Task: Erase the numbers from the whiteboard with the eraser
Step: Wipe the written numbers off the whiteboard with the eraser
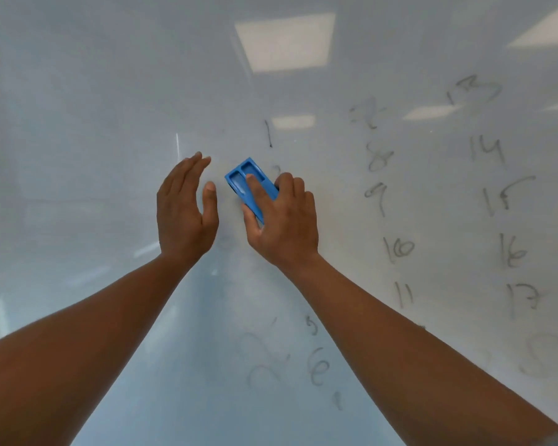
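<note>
Right hand [284, 217]: fingers clasp blue eraser [250, 185] against whiteboard [78, 123].
Left hand [186, 207]: fingers spread, holding nothing.
Numbers [487, 149]: smudged; a digit at the fingertips half hidden.

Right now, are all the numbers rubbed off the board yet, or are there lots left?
Not yet. The patch below the eraser looks wiped, with only faint smudges. The right hand presses the eraser on the whiteboard just under the 1. The left hand is open beside it. Still left: 8 to 11, 13 to 17.
</note>
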`<state>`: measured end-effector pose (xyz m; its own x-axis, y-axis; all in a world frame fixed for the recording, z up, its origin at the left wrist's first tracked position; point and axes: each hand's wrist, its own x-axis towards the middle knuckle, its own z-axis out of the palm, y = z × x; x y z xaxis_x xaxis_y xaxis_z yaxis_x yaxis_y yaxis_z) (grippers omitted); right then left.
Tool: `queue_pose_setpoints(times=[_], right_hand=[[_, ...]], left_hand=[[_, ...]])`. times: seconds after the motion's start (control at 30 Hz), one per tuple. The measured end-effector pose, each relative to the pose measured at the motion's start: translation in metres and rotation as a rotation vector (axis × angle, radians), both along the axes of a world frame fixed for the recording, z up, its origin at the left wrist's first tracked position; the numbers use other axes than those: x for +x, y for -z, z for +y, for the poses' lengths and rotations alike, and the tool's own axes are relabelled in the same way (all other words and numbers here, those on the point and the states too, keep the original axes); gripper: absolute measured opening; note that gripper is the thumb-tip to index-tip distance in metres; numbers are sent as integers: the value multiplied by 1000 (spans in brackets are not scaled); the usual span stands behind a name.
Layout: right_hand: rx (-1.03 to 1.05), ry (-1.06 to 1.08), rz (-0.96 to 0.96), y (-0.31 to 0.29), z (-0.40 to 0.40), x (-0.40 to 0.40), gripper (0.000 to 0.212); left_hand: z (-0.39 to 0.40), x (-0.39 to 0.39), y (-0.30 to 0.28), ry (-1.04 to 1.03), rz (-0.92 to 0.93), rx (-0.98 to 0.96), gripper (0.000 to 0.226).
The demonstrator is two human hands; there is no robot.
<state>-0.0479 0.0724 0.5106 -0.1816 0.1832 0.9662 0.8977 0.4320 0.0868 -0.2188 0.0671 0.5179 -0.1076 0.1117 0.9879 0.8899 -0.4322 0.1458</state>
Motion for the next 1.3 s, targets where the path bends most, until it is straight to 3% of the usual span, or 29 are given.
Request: queue_pose_setpoints(times=[0.4,0.6,0.83,1.03,1.3], right_hand=[[94,184,46,-54,38,-74,47],[83,164,157,-54,45,-96,51],[119,99,26,-50,43,-80,50],[112,116,281,-88,43,-68,51],[108,-26,-15,-45,42,-121,49]], left_hand=[[45,-51,-14,11,-80,42,50],[64,-57,-2,14,-91,47,53],[74,-52,4,-53,-120,92,54],[75,-51,4,-53,-119,109,55],[79,-58,7,-79,-72,58,58]])
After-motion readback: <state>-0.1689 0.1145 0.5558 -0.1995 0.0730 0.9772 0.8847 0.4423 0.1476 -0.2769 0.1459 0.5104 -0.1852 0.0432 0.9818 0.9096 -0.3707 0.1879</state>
